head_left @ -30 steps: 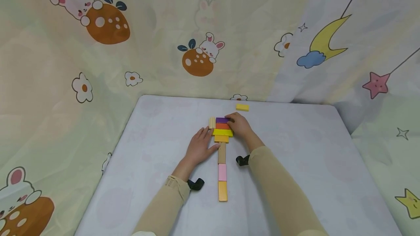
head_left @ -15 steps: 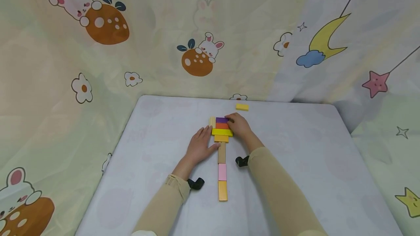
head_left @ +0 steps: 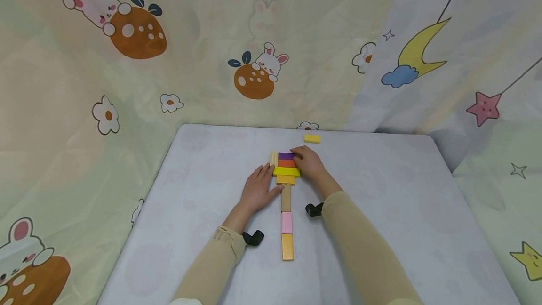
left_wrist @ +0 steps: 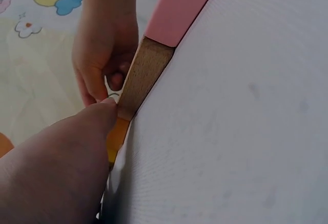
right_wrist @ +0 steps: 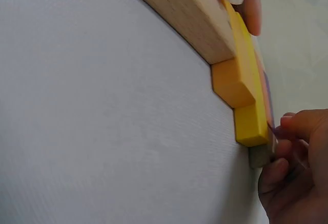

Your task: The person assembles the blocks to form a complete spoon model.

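Observation:
Flat wooden blocks lie in a figure on the table. My left hand (head_left: pixel 257 187) has its fingers stretched out, touching beside the pale ridged block (head_left: pixel 273 158). Its thumb rests by the plain wood block (head_left: pixel 286 197). My right hand (head_left: pixel 311 163) has curled fingers at the right end of the purple block (head_left: pixel 286 156) and orange-red block (head_left: pixel 286 163). In the right wrist view those fingers pinch a greyish block (right_wrist: pixel 260 156), mostly hidden by them, against the yellow block (right_wrist: pixel 250 126). A short orange block (head_left: pixel 285 180) sits below the yellow one.
Below the plain wood block, a pink block (head_left: pixel 287 222) and a light orange block (head_left: pixel 287 247) continue the column. One loose yellow block (head_left: pixel 312 139) lies near the far edge of the white table (head_left: pixel 381 178). A printed cloth (head_left: pixel 203 51) hangs behind.
Almost nothing differs. Both hands keep their places at the blocks, and the blocks stay where they were; the head view shifts only very slightly.

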A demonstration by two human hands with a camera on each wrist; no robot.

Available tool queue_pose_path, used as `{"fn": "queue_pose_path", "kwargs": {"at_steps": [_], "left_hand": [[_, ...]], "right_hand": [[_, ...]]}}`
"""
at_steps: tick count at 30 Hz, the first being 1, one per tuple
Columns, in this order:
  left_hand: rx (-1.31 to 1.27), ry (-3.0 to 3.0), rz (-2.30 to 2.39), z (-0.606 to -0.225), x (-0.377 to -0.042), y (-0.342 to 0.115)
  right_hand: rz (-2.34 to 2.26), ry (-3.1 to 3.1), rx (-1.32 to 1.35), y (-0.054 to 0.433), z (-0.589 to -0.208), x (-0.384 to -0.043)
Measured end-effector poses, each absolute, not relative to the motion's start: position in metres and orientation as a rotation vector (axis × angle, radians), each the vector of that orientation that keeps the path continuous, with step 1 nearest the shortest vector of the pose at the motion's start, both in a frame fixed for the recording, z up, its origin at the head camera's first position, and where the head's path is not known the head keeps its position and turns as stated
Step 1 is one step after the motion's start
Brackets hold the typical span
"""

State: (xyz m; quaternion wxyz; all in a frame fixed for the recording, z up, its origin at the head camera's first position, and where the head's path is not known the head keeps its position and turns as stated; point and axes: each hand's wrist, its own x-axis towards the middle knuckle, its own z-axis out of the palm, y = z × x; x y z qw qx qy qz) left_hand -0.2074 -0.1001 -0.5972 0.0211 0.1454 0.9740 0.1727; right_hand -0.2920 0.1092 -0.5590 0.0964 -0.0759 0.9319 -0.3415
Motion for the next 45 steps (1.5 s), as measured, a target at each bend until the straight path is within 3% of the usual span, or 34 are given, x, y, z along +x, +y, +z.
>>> {"fn": "queue_pose_path", "kwargs": {"at_steps": [20, 32, 45], "left_hand": [[0.46, 3.021, 0.518, -0.596, -0.205, -0.099], [0.474, 3.028, 0.494, -0.6, -0.206, -0.098], [0.456, 3.017, 0.491, -0.598, -0.206, -0.1]], "right_hand": [[-0.95, 2.815, -0.047, 0.185, -0.544, -0.329], [-0.867, 2.734, -0.141, 0.188, -0.55, -0.326], [-1.013, 2.9, 0.01, 0.174, -0.568, -0.315]]}}
